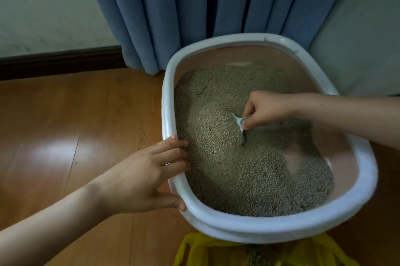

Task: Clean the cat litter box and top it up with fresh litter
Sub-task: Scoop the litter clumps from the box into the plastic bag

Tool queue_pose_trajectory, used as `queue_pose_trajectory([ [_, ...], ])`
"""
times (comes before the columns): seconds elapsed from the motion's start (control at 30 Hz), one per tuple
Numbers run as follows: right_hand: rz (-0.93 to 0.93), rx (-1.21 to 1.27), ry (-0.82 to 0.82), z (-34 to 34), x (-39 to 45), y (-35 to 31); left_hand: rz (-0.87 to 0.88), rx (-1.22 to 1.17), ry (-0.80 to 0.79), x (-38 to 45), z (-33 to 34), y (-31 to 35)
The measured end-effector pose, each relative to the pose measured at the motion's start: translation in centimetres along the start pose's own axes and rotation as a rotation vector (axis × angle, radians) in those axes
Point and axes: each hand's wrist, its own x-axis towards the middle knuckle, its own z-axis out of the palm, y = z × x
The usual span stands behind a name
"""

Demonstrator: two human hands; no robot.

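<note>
Down on a wooden floor (65,125), a person works over a cat litter box (357,207), a pink tub topped with a white rim, that stands in front of a blue curtain (194,5) and a pale wall (43,5). Both hands are in the head view, bare to the forearm.

The left hand (142,177) rests on the near-left edge of the box: four fingers (168,153) lie nearly straight across the white rim, their tips reaching the litter side, while the thumb (171,200) presses the rim's outer face lower down. The hand is spread fairly wide and grips nothing else.

The right hand (266,109) reaches in from the right, over the far rim, with its fingers curled tightly round the handle of a small pale litter scoop (240,123). The scoop's working end points down and is sunk into the grey-brown litter (216,135) near the middle of the box; how much of it lies buried cannot be made out.

Litter covers most of the tub's bottom, with a bare pink patch (294,161) showing at the near right. A few stray granules (143,139) lie on the floor just beside the box's left side. At the bottom of the view, a yellow plastic bag (194,250) sits open just beside the near end of the box, with some litter-like matter inside.
</note>
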Motion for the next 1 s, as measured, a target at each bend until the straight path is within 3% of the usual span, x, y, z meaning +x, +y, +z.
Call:
queue_pose_trajectory([
  [0.4, 0.009, 0.225, 0.348, 4.9, 1.9, -1.3, 0.022, 0.021, 0.001, 0.0, -0.7, 0.5],
  [0.57, -0.030, 0.315, 0.398, 6.5, 2.1, -0.3, 0.136, -0.023, 0.052, -0.1, -0.1, 1.0],
  [1.0, -0.151, 0.510, 0.444, 5.4, 0.8, 0.5, 0.156, 0.012, 0.051, 0.5, -0.4, 0.9],
])
